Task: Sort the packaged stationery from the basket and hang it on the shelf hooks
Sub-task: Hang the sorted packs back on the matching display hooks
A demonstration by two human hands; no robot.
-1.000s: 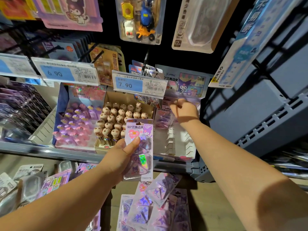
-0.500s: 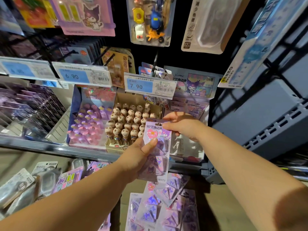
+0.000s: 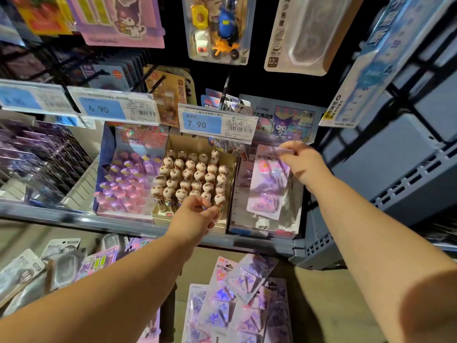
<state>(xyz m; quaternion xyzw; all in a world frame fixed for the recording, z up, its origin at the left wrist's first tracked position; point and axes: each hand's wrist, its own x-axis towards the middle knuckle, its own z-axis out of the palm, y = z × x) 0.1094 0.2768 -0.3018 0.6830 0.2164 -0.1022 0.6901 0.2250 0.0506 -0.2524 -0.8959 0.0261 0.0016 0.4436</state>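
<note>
A pink-purple pack of triangle corner clips (image 3: 268, 184) hangs from my right hand (image 3: 300, 163), which pinches its top edge just below the 7.90 price tag (image 3: 215, 123). The pack is over the white display tray (image 3: 262, 222) at the shelf's right end. My left hand (image 3: 195, 217) holds nothing, fingers loosely curled, in front of the box of round-headed pens (image 3: 195, 179). Several more packs of the same clips (image 3: 237, 298) lie in a heap below the shelf. The hook behind the price tag is mostly hidden.
A box of purple-pink pens (image 3: 126, 179) stands left of the round-headed ones. Hanging packs fill the hooks above, among them a toy-eraser pack (image 3: 217, 28). Grey crates (image 3: 400, 157) close the right side. Loose packs (image 3: 61, 266) lie at lower left.
The clip pack passed from my left hand to my right, which lifted it up and right toward the 7.90 tag. My left hand let go and stays low by the pen box.
</note>
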